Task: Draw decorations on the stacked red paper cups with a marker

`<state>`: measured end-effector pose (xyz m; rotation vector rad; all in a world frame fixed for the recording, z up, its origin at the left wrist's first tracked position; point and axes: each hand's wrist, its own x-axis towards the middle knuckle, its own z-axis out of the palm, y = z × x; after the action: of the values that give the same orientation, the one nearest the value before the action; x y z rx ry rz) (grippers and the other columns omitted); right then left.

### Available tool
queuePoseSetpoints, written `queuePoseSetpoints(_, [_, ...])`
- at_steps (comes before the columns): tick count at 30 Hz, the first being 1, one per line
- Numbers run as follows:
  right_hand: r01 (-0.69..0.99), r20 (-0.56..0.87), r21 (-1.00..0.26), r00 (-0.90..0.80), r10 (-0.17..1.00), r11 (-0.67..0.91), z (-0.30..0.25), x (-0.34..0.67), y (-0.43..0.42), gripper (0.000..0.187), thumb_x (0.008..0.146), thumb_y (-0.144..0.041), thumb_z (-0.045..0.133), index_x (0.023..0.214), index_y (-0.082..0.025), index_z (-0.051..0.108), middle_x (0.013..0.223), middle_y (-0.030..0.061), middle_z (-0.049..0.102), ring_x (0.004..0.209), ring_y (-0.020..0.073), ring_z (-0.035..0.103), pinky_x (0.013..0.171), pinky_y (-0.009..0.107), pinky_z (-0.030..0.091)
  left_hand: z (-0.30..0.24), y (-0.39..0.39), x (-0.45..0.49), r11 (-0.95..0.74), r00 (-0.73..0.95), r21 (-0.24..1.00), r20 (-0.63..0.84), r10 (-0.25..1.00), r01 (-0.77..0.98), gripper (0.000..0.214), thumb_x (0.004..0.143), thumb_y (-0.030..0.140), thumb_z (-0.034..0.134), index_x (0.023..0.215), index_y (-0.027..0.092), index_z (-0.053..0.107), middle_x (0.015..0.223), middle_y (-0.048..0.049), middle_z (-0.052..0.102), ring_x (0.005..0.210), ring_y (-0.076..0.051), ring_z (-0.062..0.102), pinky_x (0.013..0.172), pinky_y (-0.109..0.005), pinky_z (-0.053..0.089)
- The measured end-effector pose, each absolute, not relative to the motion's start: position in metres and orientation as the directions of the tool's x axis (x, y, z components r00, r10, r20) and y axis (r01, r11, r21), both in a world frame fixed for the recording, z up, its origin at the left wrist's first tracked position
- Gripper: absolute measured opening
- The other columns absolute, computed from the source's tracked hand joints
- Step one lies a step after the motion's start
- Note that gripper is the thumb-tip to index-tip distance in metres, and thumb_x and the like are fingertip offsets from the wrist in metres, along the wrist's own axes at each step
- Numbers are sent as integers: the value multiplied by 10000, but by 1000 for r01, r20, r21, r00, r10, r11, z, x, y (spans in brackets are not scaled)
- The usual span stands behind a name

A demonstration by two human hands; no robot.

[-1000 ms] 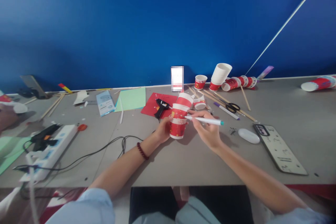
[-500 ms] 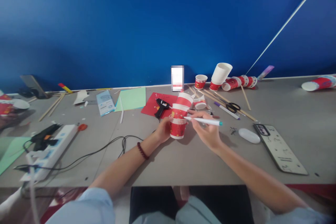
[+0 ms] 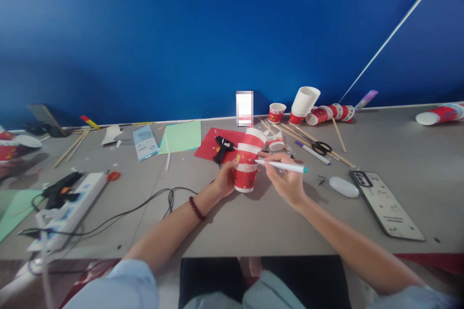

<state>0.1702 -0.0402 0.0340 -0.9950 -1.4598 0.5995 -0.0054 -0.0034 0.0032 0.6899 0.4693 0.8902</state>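
Observation:
My left hand (image 3: 227,178) is closed around the left side of a stack of red and white paper cups (image 3: 250,157), which leans a little to the right over the table. In my right hand (image 3: 286,178) is a white marker (image 3: 284,166) with a teal end, held like a pen. Its tip points left and meets, or nearly meets, the side of the cups. Behind the cups lies a black glue gun (image 3: 224,148) on red paper (image 3: 208,142). A cut cup piece (image 3: 276,142) rests just beyond my right hand.
Scissors (image 3: 322,147), a purple-capped marker (image 3: 313,152), a computer mouse (image 3: 343,187) and a phone (image 3: 387,207) lie to the right. More cups (image 3: 305,102) stand at the back. Leftward are a power strip (image 3: 72,210), black cable (image 3: 141,205) and green paper (image 3: 183,136).
Almost nothing differs. My hands, the cups and the marker keep nearly the same place, with only a tiny shift of the view.

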Motion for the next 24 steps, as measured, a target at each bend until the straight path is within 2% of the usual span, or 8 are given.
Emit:
queuePoseSetpoints(9, [191, 518, -845, 64, 853, 499, 30, 172, -39, 26, 863, -232, 608, 848, -236, 586, 1013, 85, 742, 1073, 268, 696, 865, 416, 568, 6, -4, -4, 424, 543, 725, -83, 836, -543, 463, 739, 424, 656, 1072, 102, 671, 984, -144, 731, 886, -282, 693, 780, -380, 523])
queuePoseSetpoints(19, [235, 541, -824, 57, 839, 516, 34, 171, -40, 61, 835, -189, 600, 801, -238, 587, 912, 64, 743, 1075, 279, 695, 849, 415, 566, 9, -5, -5, 434, 553, 719, -83, 829, -543, 453, 719, 422, 662, 1034, 97, 678, 973, -147, 733, 875, -283, 693, 765, -368, 523])
queuePoseSetpoints(24, [259, 557, -808, 46, 829, 529, 33, 173, -39, 54, 827, -185, 606, 816, -237, 599, 980, 81, 750, 1051, 271, 703, 860, 425, 560, 4, -4, -6, 441, 578, 723, -71, 813, -532, 530, 749, 528, 666, 1068, 105, 669, 935, -136, 733, 852, -266, 696, 743, -356, 530])
